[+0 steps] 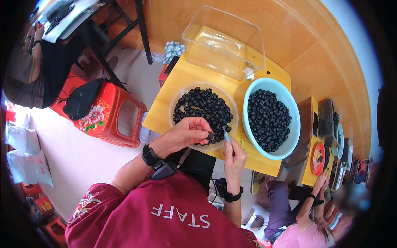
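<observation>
Both hands are working over the clear bowl (178,94): left hand (185,133) is pinching 1 black bead (210,135). Right hand (234,157) is gripping a blue tool (226,134) pointing at it.

Two bead-filled bowls (175,103) (294,120) sit side by side before an empty tub (225,41)

Smooth yellow wooden surface (173,82), glossy clear plastic box (225,41), clear plastic bowl (175,101), glossy pale blue bowl (289,103), matt black beads (269,118), glossy red plastic stool (109,113)

Pale floor (82,153), red stool (109,113), curved wooden wall (314,37).
</observation>
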`<state>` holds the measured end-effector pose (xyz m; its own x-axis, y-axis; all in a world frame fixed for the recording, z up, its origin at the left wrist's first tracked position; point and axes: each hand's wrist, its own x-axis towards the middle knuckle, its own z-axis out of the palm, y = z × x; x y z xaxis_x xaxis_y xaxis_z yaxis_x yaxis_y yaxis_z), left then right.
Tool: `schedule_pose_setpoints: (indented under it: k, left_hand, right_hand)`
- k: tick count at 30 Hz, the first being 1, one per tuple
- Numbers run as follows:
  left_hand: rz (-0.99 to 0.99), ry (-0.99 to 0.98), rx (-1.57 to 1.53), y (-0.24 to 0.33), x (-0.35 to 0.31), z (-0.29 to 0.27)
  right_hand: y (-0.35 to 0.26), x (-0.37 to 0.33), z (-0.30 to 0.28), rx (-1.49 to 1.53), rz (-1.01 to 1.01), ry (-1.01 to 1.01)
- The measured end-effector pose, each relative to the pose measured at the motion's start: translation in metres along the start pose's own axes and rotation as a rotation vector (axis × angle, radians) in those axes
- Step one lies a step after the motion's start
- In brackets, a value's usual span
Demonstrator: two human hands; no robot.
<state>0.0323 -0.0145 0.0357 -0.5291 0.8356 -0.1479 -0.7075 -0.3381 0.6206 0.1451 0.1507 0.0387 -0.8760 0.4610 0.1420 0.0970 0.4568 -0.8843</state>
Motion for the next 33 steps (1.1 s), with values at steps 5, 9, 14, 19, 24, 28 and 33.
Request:
schedule_pose_setpoints:
  k: [5,9,14,19,24,28,33]
  left_hand:
    - [0.012,-0.024,-0.03,0.0,0.006,-0.004]
    - [0.008,-0.051,-0.079,0.001,0.008,0.002]
    - [0.008,-0.088,-0.097,0.001,0.008,-0.004]
    - [0.013,-0.088,-0.106,0.003,0.006,-0.009]
    - [0.039,-0.076,-0.086,0.004,0.005,-0.01]
    - [0.041,-0.074,-0.086,0.004,0.004,-0.012]
    - [0.044,-0.099,-0.105,0.001,0.006,-0.017]
  right_hand:
    - [-0.035,-0.006,0.002,-0.032,-0.128,-0.002]
    - [-0.042,-0.008,0.003,-0.135,-0.209,-0.057]
    - [-0.041,-0.008,0.008,-0.156,-0.298,-0.012]
    - [-0.038,-0.008,0.011,-0.158,-0.31,0.011]
    - [-0.041,-0.008,0.011,-0.189,-0.298,-0.021]
    - [-0.041,-0.007,0.013,-0.182,-0.307,-0.019]
    - [-0.04,-0.007,0.014,-0.192,-0.299,-0.015]
